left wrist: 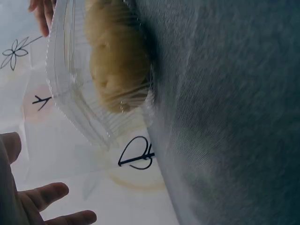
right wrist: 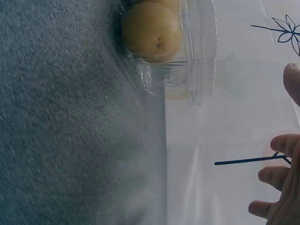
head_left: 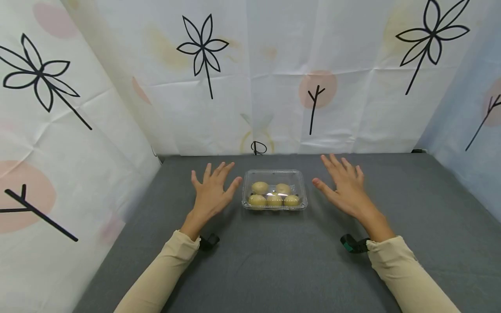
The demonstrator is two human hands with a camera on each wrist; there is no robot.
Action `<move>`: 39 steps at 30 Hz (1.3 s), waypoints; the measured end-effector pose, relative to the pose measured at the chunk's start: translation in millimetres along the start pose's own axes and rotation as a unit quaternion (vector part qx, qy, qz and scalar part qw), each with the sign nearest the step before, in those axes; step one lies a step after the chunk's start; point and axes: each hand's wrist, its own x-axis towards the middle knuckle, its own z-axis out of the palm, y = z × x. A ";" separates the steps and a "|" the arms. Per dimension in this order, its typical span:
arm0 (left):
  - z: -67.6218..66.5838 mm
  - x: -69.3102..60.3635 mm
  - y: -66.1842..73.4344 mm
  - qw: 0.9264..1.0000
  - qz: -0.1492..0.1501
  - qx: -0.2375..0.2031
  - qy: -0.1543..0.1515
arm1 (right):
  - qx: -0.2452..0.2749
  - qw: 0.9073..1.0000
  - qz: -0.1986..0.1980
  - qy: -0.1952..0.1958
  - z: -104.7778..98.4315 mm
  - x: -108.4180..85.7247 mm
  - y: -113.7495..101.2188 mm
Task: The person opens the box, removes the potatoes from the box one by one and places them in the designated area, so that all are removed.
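A clear plastic clamshell box (head_left: 292, 177) sits on the grey table between the two hands, with several small yellowish potatoes (head_left: 257, 200) inside. To its left, the left hand (head_left: 211, 191) is spread with straight fingers, its thumb close to the box's side but apart from it. On the other side the right hand (head_left: 346, 191) is held likewise, fingers spread and nothing in them. In the left wrist view the box wall (left wrist: 77, 105) and potatoes (left wrist: 119, 68) show up close. The right wrist view shows one potato (right wrist: 152, 30) through the plastic.
Grey cloth covers the table (head_left: 274, 261). White fabric (head_left: 274, 52) with drawn flowers and twigs hangs behind and along both sides. A dark strap with a small device sits on the left wrist (head_left: 209, 242) and on the right wrist (head_left: 354, 244).
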 end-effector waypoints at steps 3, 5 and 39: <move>3.1 -4.9 0.8 0.999 0.014 -0.034 0.001 | 0.023 1.000 -0.012 -0.004 4.1 -1.5 -2.3; 5.7 -8.0 1.0 0.998 0.021 -0.051 0.000 | 0.038 0.999 -0.024 0.000 7.8 -1.7 -3.6; 38.4 -27.0 10.3 0.979 0.023 -0.164 -0.122 | 0.166 0.982 -0.035 -0.078 66.8 -9.3 -21.8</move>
